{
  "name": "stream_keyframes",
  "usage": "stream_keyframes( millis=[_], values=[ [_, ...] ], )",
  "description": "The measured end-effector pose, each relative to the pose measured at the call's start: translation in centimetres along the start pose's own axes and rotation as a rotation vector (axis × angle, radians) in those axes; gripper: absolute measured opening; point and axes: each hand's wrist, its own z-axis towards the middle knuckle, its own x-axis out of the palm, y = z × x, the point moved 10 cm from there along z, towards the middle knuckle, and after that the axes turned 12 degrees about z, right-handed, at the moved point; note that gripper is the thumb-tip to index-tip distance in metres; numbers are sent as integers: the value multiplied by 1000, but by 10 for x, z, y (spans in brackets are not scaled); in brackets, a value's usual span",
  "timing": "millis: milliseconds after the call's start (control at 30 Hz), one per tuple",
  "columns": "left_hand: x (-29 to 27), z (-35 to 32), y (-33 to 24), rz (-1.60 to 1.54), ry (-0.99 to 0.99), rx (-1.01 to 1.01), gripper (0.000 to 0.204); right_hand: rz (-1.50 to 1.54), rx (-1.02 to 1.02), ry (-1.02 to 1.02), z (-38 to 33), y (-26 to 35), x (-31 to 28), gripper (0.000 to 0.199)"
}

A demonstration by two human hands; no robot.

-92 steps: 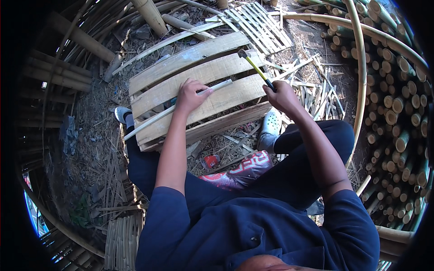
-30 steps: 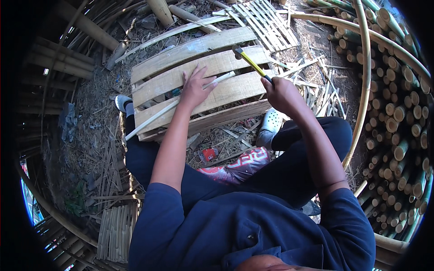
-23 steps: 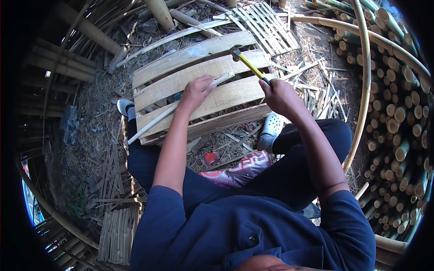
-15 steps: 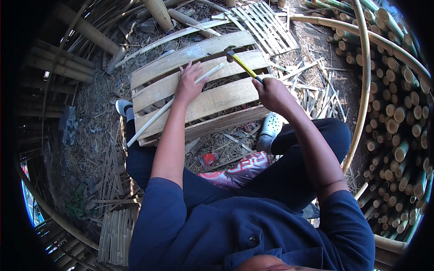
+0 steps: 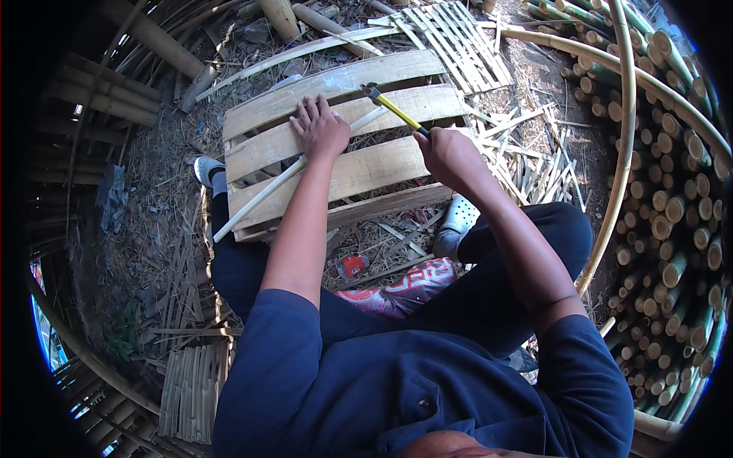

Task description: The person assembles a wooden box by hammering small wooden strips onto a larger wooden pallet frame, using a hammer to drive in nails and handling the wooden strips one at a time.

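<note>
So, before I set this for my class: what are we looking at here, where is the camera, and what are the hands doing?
There is no machine here. A person wears a wide-angle camera on the head, looking down, so straight edges bend near the rim and the person's own arms come in from below.

The person sits on the ground among bamboo scraps, with a panel of flat bamboo slats lying in front of them. The left hand presses flat on the slats, beside a thin pale strip laid slantwise across them. The right hand grips a yellow-handled hammer, its head over the upper slats.

To the right is a stack of cut bamboo poles; another woven slat panel lies beyond.
</note>
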Motion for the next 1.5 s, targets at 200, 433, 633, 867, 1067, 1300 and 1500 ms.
stream_keyframes(
  millis=[200, 433, 633, 867, 1067, 1300, 1500],
  values=[
    [-2, -3, 4, 16, -4, -12, 65, 67, -46, -100, -5, 21, -9, 47],
    [0, 1, 4, 57, -21, -18, 64, -23, -93, -134, -13, 36, -15, 38],
    [-1, 0, -4, 78, -28, -10, 63, -40, -24, -104, -14, 21, -8, 44],
    [3, -4, -6, 75, 0, -15, 64, -67, -75, -151, -16, 12, -1, 40],
    [3, -2, 8, 65, -7, -31, 65, 15, -116, -184, -12, 49, -20, 42],
    [2, 0, 2, 117, 28, -28, 65, 26, -81, -156, -14, 47, -20, 43],
    [1, 0, 1, 37, -9, -7, 64, -93, -11, -88, -15, 17, 8, 43]
  ],
)
